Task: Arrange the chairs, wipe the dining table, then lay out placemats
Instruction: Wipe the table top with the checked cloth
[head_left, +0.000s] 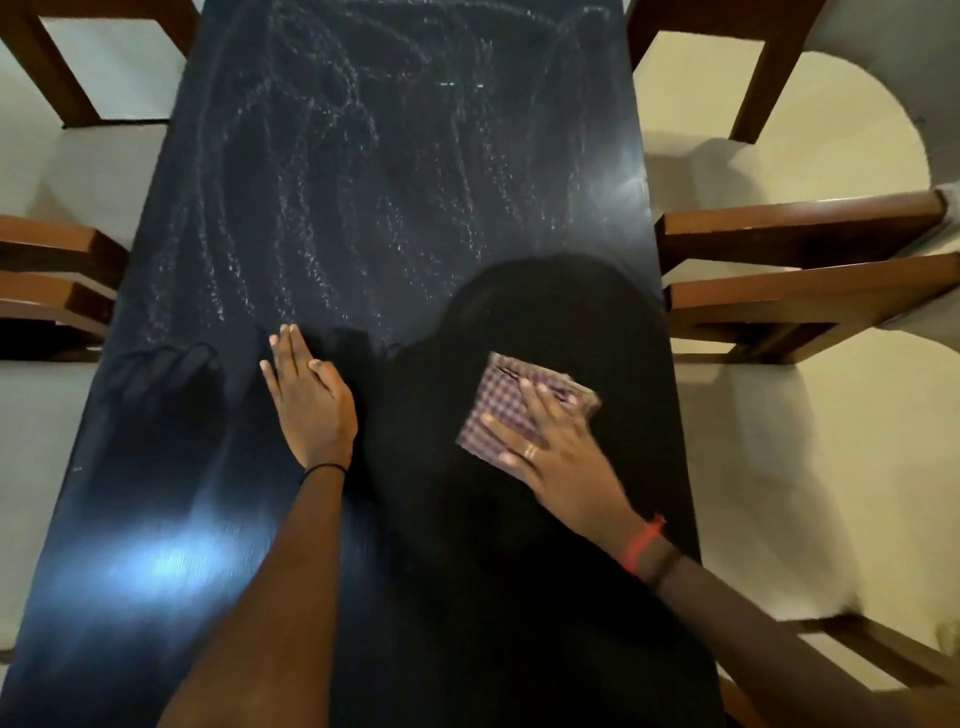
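A long black dining table (395, 208) runs away from me, its far half streaked with pale wet wipe marks. My right hand (556, 452) presses flat, fingers spread, on a folded purple checked cloth (498, 405) at the table's near right. My left hand (309, 400) rests flat on the bare tabletop to the left of the cloth, fingers straight and together. Wooden chairs with cream seats stand along both long sides, one chair (800, 244) at the right, another chair (57, 270) at the left. No placemats are in view.
More wooden chair frames show at the far left (62, 67) and far right (727, 67) corners. A bright light reflection lies on the table's near left. Pale floor shows between the chairs.
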